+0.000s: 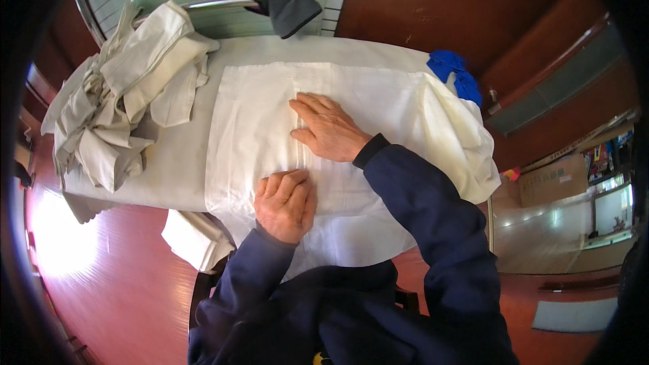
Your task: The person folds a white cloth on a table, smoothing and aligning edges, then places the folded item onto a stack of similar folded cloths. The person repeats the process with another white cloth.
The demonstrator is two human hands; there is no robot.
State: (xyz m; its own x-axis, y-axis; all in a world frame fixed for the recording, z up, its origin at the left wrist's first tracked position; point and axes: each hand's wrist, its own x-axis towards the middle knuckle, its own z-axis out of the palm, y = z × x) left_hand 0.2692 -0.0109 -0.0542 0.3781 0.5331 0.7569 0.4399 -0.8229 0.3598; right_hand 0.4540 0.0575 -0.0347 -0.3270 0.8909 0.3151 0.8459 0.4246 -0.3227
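Observation:
A large white cloth (258,126), with a seam running down its middle, is spread over a padded board. My right hand (327,126) lies palm down on it beside the seam, fingers extended and thumb apart. Nearer my body, my left hand (286,205) rests on the same cloth with its fingers curled under. Its fingertips are hidden, so whether they pinch the fabric cannot be seen. At the right the cloth bunches into loose folds and drapes over the board's end. Its near edge hangs down towards my lap.
Crumpled off-white cloths (116,101) are heaped on the left of the padded board (177,172). A grey cloth piece (294,8) hangs on a metal rail (220,4) behind. Blue fabric (456,73) sits at the far right corner. Folded white cloth (195,238) lies below the board.

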